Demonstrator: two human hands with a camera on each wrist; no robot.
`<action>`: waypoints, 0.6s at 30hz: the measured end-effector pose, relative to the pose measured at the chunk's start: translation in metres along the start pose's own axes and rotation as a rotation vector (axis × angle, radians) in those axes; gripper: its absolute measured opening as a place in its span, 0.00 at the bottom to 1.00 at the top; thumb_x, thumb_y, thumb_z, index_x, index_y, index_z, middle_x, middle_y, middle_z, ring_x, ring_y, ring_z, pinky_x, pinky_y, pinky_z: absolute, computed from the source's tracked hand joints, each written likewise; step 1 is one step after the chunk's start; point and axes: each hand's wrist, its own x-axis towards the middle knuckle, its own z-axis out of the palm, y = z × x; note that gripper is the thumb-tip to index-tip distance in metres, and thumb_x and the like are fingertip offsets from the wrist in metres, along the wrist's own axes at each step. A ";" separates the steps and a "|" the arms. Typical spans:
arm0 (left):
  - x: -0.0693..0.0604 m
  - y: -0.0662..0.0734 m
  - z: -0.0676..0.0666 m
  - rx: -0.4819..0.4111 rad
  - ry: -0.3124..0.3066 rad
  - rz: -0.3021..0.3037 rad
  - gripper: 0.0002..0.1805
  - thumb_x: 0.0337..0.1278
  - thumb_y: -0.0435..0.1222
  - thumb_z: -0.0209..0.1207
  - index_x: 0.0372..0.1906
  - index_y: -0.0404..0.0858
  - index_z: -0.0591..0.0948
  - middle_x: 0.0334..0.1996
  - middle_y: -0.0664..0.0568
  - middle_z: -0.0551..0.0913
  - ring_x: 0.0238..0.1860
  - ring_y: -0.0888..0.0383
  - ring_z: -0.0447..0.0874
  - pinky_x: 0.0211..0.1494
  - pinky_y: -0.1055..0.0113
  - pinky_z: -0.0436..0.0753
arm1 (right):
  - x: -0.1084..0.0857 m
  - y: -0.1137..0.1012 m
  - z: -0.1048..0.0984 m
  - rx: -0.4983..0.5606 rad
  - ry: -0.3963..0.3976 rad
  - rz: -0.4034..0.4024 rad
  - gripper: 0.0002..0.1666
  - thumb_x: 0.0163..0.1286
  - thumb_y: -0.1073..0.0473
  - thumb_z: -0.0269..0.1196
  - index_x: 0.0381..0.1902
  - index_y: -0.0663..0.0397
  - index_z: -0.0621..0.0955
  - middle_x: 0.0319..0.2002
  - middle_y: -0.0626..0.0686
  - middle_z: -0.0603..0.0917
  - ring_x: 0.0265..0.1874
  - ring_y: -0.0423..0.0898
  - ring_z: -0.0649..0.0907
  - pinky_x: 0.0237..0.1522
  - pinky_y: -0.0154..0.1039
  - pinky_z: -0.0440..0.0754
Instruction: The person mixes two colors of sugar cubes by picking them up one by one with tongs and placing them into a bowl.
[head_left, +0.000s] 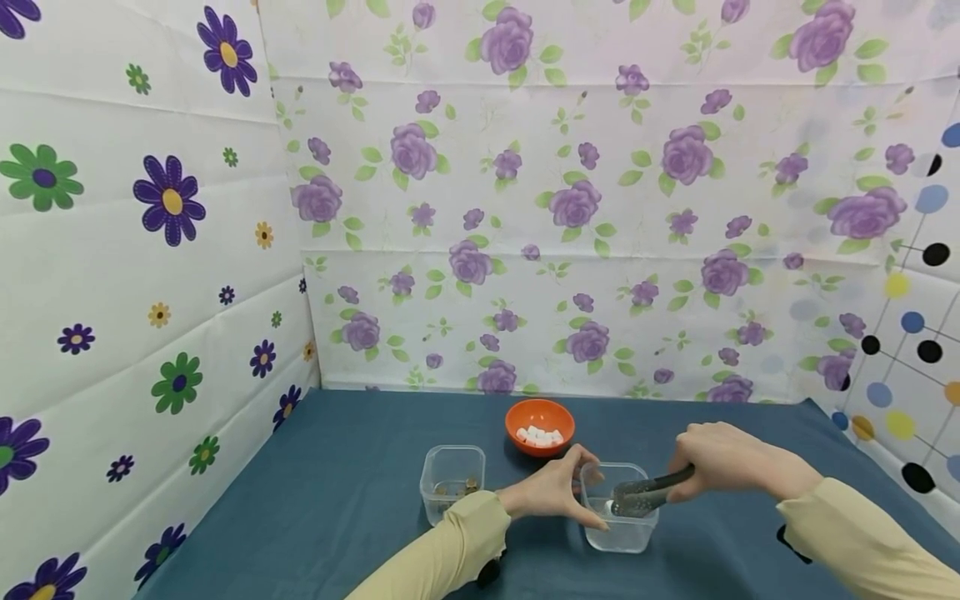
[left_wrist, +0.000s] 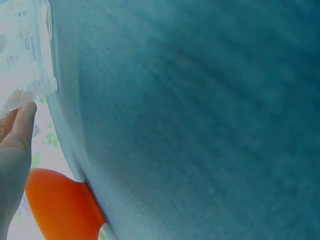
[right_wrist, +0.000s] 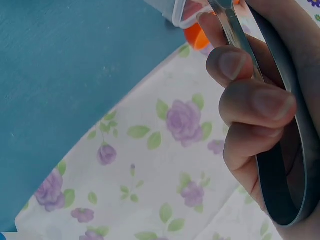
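Note:
My left hand (head_left: 549, 487) holds a clear plastic container (head_left: 619, 540) by its left side, thumb toward the front and fingers at the back. In the right hand (head_left: 723, 457) is a pair of dark tongs (head_left: 643, 497), its tips down inside that container. A small white piece (head_left: 609, 506) shows at the tips; whether they pinch it I cannot tell. The right wrist view shows fingers curled round the tongs' arms (right_wrist: 280, 195). Behind the left hand stands an orange bowl (head_left: 540, 407) holding several white cubes (head_left: 538, 436).
A second clear container (head_left: 452, 452), with several small brownish pieces (head_left: 471, 484) in it, stands left of the left hand. Dark blue cloth (head_left: 360, 475) covers the table. Flower-patterned sheets (head_left: 480, 200) hang at the back and left, a dotted one (head_left: 911, 367) at the right.

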 end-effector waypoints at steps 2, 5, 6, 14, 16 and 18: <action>0.000 0.000 0.000 0.004 0.004 -0.005 0.31 0.48 0.32 0.65 0.55 0.39 0.61 0.53 0.49 0.72 0.53 0.57 0.70 0.49 0.71 0.72 | -0.002 0.002 -0.003 0.001 0.006 0.007 0.09 0.53 0.40 0.65 0.18 0.29 0.81 0.12 0.36 0.64 0.13 0.34 0.57 0.17 0.31 0.56; 0.000 -0.001 0.000 0.006 0.007 -0.010 0.32 0.48 0.32 0.66 0.56 0.39 0.61 0.52 0.50 0.73 0.52 0.58 0.70 0.48 0.71 0.72 | -0.005 0.003 -0.008 0.023 0.010 0.008 0.09 0.54 0.41 0.65 0.17 0.29 0.80 0.10 0.35 0.63 0.11 0.34 0.56 0.15 0.30 0.55; 0.000 -0.001 0.000 0.007 0.008 -0.011 0.32 0.48 0.32 0.66 0.56 0.39 0.61 0.52 0.50 0.73 0.52 0.58 0.70 0.48 0.71 0.72 | -0.005 0.004 -0.010 0.030 0.014 0.006 0.09 0.54 0.42 0.65 0.17 0.29 0.80 0.09 0.35 0.62 0.10 0.33 0.55 0.14 0.30 0.54; 0.001 0.000 0.000 0.005 0.012 -0.013 0.32 0.47 0.32 0.66 0.56 0.39 0.61 0.51 0.50 0.73 0.52 0.57 0.70 0.48 0.71 0.72 | -0.005 0.010 -0.025 0.028 0.055 0.050 0.10 0.56 0.42 0.64 0.18 0.31 0.81 0.09 0.34 0.66 0.07 0.32 0.60 0.12 0.30 0.57; 0.001 0.000 0.000 0.004 0.013 -0.014 0.31 0.47 0.31 0.66 0.55 0.42 0.62 0.51 0.50 0.74 0.52 0.57 0.70 0.48 0.72 0.72 | -0.005 0.013 -0.027 0.022 0.064 0.069 0.08 0.56 0.42 0.64 0.20 0.30 0.82 0.09 0.34 0.68 0.07 0.32 0.62 0.11 0.30 0.58; 0.001 0.001 0.000 0.001 0.014 -0.015 0.31 0.47 0.31 0.66 0.54 0.43 0.62 0.51 0.50 0.74 0.52 0.57 0.71 0.48 0.72 0.72 | -0.005 0.016 -0.030 0.011 0.075 0.081 0.08 0.56 0.42 0.64 0.21 0.31 0.82 0.09 0.34 0.68 0.07 0.32 0.63 0.12 0.30 0.59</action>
